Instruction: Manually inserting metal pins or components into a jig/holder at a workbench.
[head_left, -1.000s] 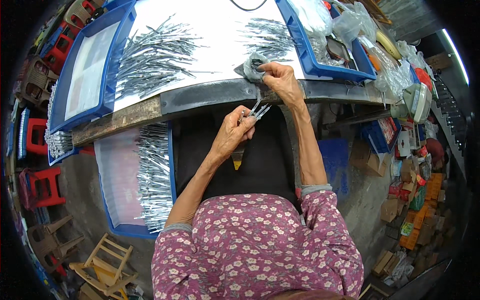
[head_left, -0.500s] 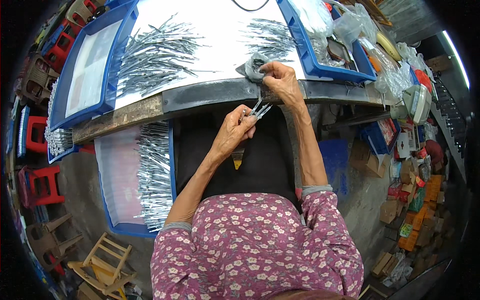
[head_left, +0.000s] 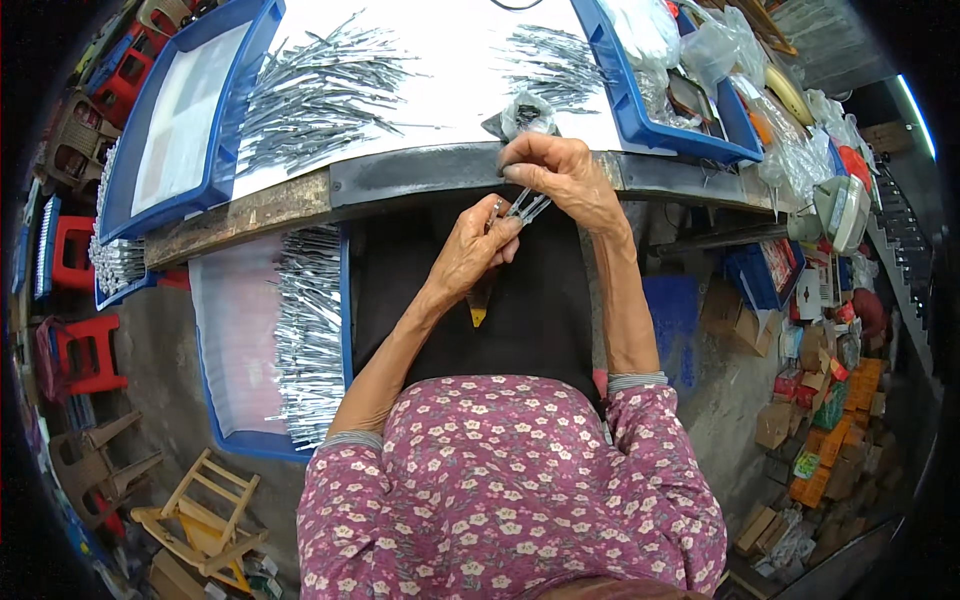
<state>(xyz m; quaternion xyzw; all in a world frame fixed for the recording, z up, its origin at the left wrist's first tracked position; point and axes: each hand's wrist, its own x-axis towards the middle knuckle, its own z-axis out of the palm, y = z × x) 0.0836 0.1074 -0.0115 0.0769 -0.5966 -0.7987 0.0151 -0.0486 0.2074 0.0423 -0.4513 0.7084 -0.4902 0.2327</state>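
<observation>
At the near edge of the workbench [head_left: 300, 205], both hands pinch 1 small metal piece [head_left: 527, 207]. Left hand [head_left: 475, 250] steadies it; right hand [head_left: 560, 175] also clamps a grey cloth [head_left: 527, 112], apparently for wiping.

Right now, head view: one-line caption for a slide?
Left hand and right hand hold small metal tools at the workbench edge, piles of metal pieces beyond.

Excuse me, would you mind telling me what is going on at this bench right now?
A person in a floral top sits at a workbench, both hands raised at its front edge. The left hand and right hand together hold a small metal tool. Heaps of similar metal pieces lie on the white benchtop, and more fill the blue tray below.
</observation>
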